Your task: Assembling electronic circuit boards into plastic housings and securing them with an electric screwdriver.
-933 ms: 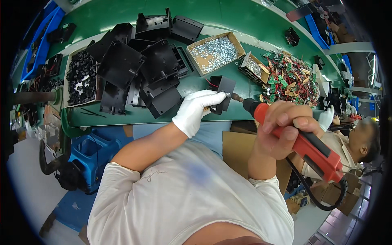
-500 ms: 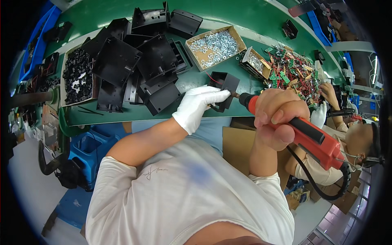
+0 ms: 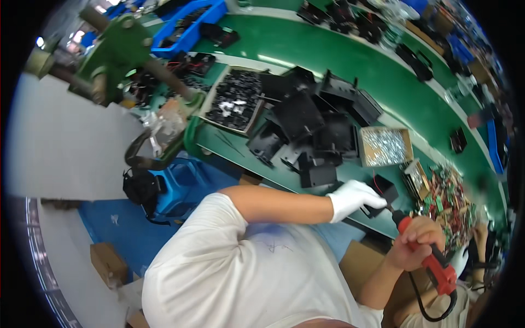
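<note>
- Head view, item one: my left hand point(image 3: 353, 198), in a white glove, fingers closed over a small black plastic part point(image 3: 381, 192) at about 3 o'clock in the picture; the part sits at the near edge of the green bench point(image 3: 306, 49).
- Item two: my right hand point(image 3: 416, 243), bare, wrapped tight round a red electric screwdriver point(image 3: 432, 261) at 4 o'clock; I see its dark tip pointing up at the black part, just beside the gloved fingers. A black cable point(image 3: 424, 306) loops down from its butt end.
- Item three: open cardboard box of silver screws point(image 3: 384, 146), at 1 o'clock from the gloved hand, near it.
- Item four: heap of black plastic housings point(image 3: 306, 123), at 11 o'clock from the hand, spread across the bench.
- Item five: tray of small black pieces point(image 3: 235, 101), left of the heap.
- Item six: pile of green and red circuit boards point(image 3: 445, 199), at 3 o'clock from the part.
- Item seven: blue crate point(image 3: 188, 33), far side of bench, 11 o'clock in the frame.
</note>
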The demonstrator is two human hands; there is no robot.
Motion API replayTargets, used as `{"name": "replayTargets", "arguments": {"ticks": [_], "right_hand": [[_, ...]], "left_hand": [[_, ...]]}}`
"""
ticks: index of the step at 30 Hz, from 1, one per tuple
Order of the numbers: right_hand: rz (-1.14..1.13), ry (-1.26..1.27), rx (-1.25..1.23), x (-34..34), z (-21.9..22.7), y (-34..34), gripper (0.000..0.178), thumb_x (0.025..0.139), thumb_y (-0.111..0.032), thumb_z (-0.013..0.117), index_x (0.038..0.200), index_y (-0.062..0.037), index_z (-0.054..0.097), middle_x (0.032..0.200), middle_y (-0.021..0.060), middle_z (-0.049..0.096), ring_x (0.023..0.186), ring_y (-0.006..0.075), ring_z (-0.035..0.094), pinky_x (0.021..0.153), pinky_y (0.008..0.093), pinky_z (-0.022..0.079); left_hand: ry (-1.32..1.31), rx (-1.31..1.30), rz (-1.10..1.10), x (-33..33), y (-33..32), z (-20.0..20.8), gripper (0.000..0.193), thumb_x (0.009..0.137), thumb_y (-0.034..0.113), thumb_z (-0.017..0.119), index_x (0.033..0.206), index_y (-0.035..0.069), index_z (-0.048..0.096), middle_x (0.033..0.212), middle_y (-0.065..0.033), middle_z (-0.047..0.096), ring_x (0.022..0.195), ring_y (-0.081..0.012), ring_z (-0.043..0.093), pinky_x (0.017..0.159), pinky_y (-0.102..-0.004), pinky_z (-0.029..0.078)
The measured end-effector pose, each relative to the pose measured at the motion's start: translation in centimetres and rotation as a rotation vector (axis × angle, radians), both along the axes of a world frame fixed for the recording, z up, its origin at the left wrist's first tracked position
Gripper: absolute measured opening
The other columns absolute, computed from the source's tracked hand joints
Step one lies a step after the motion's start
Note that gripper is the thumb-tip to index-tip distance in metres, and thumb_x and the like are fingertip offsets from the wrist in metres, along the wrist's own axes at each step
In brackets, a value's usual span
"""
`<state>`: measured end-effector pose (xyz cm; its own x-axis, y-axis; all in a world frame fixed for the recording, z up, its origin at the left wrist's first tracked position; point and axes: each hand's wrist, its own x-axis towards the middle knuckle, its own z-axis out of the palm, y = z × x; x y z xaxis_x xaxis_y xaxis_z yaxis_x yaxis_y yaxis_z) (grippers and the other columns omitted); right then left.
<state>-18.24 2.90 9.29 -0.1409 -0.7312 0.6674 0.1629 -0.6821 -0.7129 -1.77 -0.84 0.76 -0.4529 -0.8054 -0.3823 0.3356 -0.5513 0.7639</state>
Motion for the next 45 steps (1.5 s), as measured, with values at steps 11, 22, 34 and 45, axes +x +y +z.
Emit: {"name": "replayTargets", "arguments": {"ticks": [11,22,34,45], "right_hand": [[0.128,0.028,-0.302,-2.9,6.3,2.6,0.051,0.098,-0.047,0.068,0.128,-0.0071,0.058,0.082,0.0033,0.061,0.06,0.0115,0.055,0.057,0.0224,0.042],[-0.177,-0.086,0.356,-4.9,-4.9,-1.5,0.04,0.1,-0.019,0.064,0.134,-0.001,0.052,0.094,0.0084,0.064,0.081,0.0171,0.059,0.077,0.0272,0.049],[-0.582,-0.049,0.718,-0.4,-12.4,-2.0,0.017,0.107,-0.014,0.053,0.115,-0.0005,0.061,0.075,0.0032,0.06,0.065,0.0121,0.057,0.064,0.0238,0.049],[-0.747,0.203,0.714,0.6,-13.4,-2.2,0.014,0.104,-0.011,0.056,0.11,-0.0007,0.062,0.072,0.003,0.058,0.059,0.0101,0.052,0.057,0.0225,0.045]], "left_hand": [[-0.496,-0.663,0.051,3.1,0.6,4.3,0.033,0.073,0.02,0.086,0.099,0.005,0.072,0.116,-0.0152,0.067,0.101,-0.0274,0.063,0.091,-0.0343,0.051],[-1.101,-1.281,0.424,11.2,-3.2,11.6,0.058,0.064,0.015,0.084,0.116,0.007,0.059,0.136,-0.0163,0.056,0.12,-0.0351,0.057,0.102,-0.0388,0.049],[-0.619,-0.408,1.159,39.8,-33.2,9.0,0.048,0.073,0.041,0.082,0.096,-0.001,0.078,0.087,-0.0109,0.076,0.074,-0.0218,0.065,0.074,-0.0294,0.055],[-1.794,-0.25,1.08,58.2,-44.6,8.8,0.07,0.074,0.053,0.076,0.131,0.013,0.071,0.137,-0.0236,0.058,0.122,-0.0376,0.06,0.106,-0.0405,0.051]]}}
